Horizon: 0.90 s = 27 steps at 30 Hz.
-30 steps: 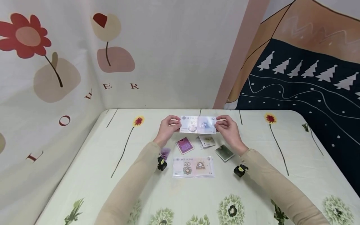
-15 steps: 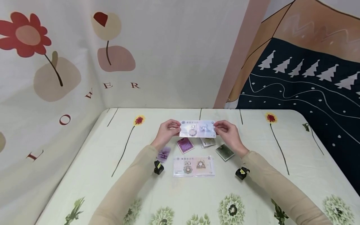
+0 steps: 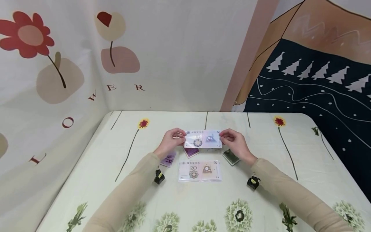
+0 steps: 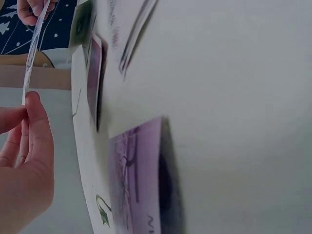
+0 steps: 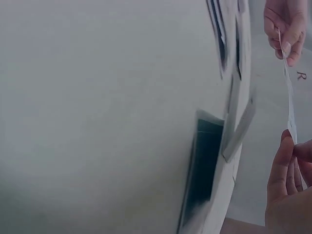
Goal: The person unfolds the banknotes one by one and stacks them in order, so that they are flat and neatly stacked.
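Holding up a pale blue-and-lilac paper note [image 3: 203, 139], marked 10, at the middle of the head frame, above the surface [image 3: 200, 203] and apart from it. Pinching its left end between thumb and fingers of the left hand [image 3: 171, 141], its right end likewise with the right hand [image 3: 237, 143]. Apparently at the step of handling one opened-out sheet with both hands; for any setting down, would call for a level descent and an even release, so as not to skew or crease it. Thin and slightly bowed edge-on in the wrist views, smooth, with a vertical line at mid-length, perhaps a fold. Partly covering, just below, a magenta piece [image 3: 192, 152] with a pale border. Showing near it a whitish piece [image 5: 240, 131], seemingly tilted up in the right wrist view; at lower left a squarish lilac piece [image 3: 168, 159], likely folded paper, with one edge lifted; at lower right a dark green piece [image 3: 231, 157], light-edged; at lower centre a flat, rectangular pinkish 20 note [image 3: 200, 171], layered at its edge. Wearing softly wrinkled beige sleeves [image 3: 127, 183]. Backed by a white flower-printed curtain [image 3: 174, 64].
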### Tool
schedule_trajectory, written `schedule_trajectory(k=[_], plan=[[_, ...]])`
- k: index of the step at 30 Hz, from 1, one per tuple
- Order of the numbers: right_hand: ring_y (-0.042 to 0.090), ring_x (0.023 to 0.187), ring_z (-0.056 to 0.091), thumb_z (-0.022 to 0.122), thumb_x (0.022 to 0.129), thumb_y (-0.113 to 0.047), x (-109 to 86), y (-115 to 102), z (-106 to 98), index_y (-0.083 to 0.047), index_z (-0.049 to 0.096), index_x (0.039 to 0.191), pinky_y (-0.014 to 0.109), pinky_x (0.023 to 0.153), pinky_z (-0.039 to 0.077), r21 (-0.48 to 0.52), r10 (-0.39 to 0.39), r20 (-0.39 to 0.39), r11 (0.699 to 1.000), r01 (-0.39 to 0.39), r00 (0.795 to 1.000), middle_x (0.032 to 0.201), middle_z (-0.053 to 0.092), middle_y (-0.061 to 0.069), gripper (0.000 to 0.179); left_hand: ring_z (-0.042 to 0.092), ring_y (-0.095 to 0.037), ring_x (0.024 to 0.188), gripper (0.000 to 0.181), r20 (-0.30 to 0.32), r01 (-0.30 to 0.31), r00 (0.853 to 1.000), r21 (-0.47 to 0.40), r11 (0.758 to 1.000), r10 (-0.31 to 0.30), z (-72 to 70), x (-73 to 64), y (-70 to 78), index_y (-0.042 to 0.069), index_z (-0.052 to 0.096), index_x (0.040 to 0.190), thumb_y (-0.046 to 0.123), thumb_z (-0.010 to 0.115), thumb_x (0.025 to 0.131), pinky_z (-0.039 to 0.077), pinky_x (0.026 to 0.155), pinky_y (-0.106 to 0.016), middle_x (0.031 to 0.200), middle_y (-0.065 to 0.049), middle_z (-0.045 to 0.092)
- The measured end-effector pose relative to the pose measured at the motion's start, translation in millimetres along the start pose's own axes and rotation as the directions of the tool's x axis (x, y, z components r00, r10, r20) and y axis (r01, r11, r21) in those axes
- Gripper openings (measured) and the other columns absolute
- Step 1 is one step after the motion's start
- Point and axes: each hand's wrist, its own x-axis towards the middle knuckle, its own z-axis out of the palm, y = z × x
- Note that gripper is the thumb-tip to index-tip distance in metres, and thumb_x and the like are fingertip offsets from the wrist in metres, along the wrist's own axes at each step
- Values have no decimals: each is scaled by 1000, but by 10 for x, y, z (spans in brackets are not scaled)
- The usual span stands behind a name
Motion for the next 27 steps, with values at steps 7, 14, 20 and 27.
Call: schedule_trajectory(k=[7,14,20,27], plan=[[20,74,64,61,90,6,-85,10,19,7,63,101,33,68,58,11,52,80,999,-53,995,93,64,17,12,65,-22,82,20,45,27,998,115,993,-32,-28,-112,-34,-2,62,104,-9,63,84,57,75,-33,95,-14,63],[21,75,65,60,89,6,-169,0,33,7,63,102,31,66,57,-15,67,132,998,-66,989,93,65,16,12,66,-21,80,17,74,17,997,214,977,-34,-67,-235,-76,3,64,103,-4,65,87,54,73,-31,91,-9,65],[31,75,65,62,90,4,-250,8,54,8,63,103,30,62,55,-17,67,171,998,-65,983,89,66,16,14,66,-20,81,17,105,17,994,239,971,-43,-86,-334,-101,2,64,104,-2,65,88,53,72,-29,90,-8,65],[27,74,64,63,87,5,-349,-23,75,8,64,102,25,58,52,-47,90,196,995,-83,976,87,66,13,15,66,-19,76,16,145,15,988,227,974,-49,-82,-455,-132,0,63,102,-5,64,87,49,60,-25,85,-8,63]])
